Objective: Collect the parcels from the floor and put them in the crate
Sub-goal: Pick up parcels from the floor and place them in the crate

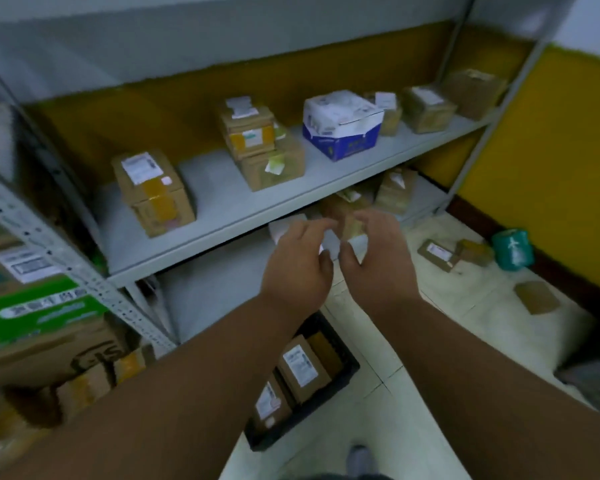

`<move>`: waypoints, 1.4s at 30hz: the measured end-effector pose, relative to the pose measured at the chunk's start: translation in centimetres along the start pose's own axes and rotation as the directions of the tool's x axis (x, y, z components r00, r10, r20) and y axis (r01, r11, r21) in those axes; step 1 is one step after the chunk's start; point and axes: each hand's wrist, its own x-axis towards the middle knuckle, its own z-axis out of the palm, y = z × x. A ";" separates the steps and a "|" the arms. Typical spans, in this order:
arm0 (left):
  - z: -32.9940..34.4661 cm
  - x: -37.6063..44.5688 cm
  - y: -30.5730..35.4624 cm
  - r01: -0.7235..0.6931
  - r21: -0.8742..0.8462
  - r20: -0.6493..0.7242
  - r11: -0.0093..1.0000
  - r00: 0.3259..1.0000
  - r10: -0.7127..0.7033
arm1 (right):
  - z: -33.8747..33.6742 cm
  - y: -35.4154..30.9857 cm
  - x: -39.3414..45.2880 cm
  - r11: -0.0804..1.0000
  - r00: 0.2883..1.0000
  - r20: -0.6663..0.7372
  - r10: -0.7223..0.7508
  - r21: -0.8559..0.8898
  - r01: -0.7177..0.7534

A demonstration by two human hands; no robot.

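Both hands out front, left hand point(297, 263) and right hand point(378, 254) spread loose and gripping nothing, while the black crate point(347, 355) sits below the forearms with labelled parcels point(302, 367) inside, and loose cardboard parcels point(439, 254) lie on the floor right of the crate.

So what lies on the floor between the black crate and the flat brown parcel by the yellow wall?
Head view: only bare tile between the black crate and the flat brown parcel.
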 end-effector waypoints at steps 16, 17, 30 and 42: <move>19.4 7.6 17.2 -0.279 -0.149 0.246 0.949 0.919 0.308 | -20.8 18.5 -1.7 0.822 0.880 -0.262 0.395 -0.326 -0.466; 21.2 8.5 18.6 -0.284 -0.153 0.249 0.946 0.916 0.315 | -22.3 20.1 -1.2 0.809 0.870 -0.271 0.411 -0.331 -0.485; 36.5 20.4 24.0 -0.174 -0.158 0.302 0.972 0.929 0.215 | -28.4 35.0 9.9 0.805 0.828 -0.233 0.510 -0.211 -0.555; 48.0 44.1 23.6 -0.237 -0.157 0.478 0.959 0.832 0.284 | -28.6 46.2 31.2 0.787 0.799 -0.194 0.569 -0.152 -0.598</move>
